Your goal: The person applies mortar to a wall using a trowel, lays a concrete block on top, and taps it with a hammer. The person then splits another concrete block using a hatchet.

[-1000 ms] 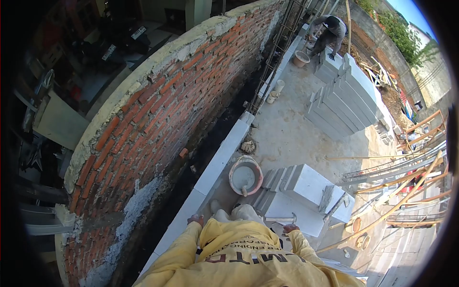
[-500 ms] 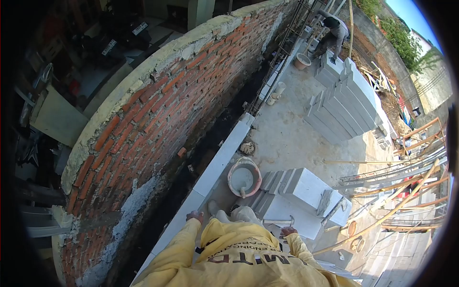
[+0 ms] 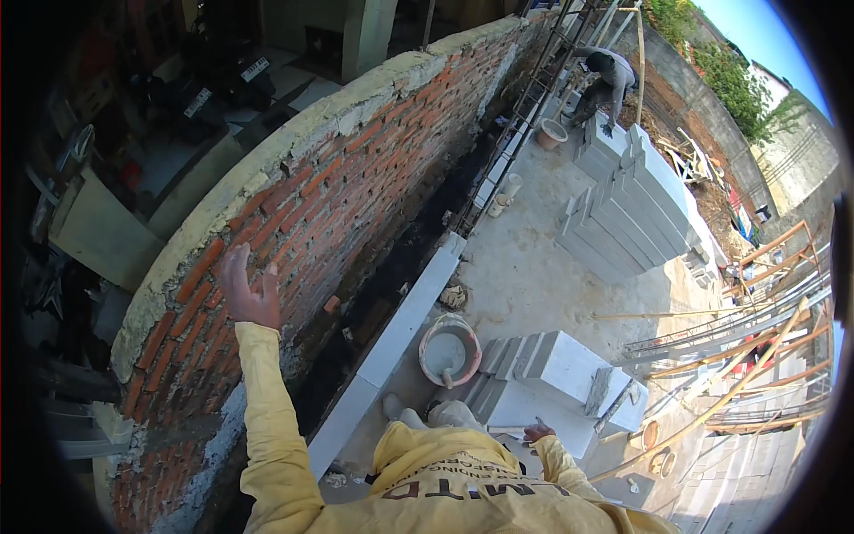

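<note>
My left hand (image 3: 251,292) is raised on the left with its fingers apart, holding nothing. From this view it overlaps the brick wall (image 3: 356,169); no contact shows. My right hand (image 3: 540,433) is low at the edge of a light-grey block stack (image 3: 525,405), its fingers closed around the head end of a hammer (image 3: 507,431). The hammer's pale handle points left, and the hand hides most of its head. Ahead of my feet stands a round mortar bucket (image 3: 447,352) with grey mix and a tool handle leaning over its rim. A row of pale blocks (image 3: 405,307) runs to my left.
A dark trench (image 3: 391,276) separates the block row from the brick wall. Farther off, a co-worker (image 3: 609,80) bends beside a tall block stack (image 3: 627,214) and another bucket (image 3: 551,133). Bamboo poles (image 3: 725,383) lie to the right. Steel rebar (image 3: 534,89) stands beyond the row.
My left hand has lifted from beside the block row, up and to the left, and opened. My right hand has come onto the hammer's head end. The view has shifted slightly.
</note>
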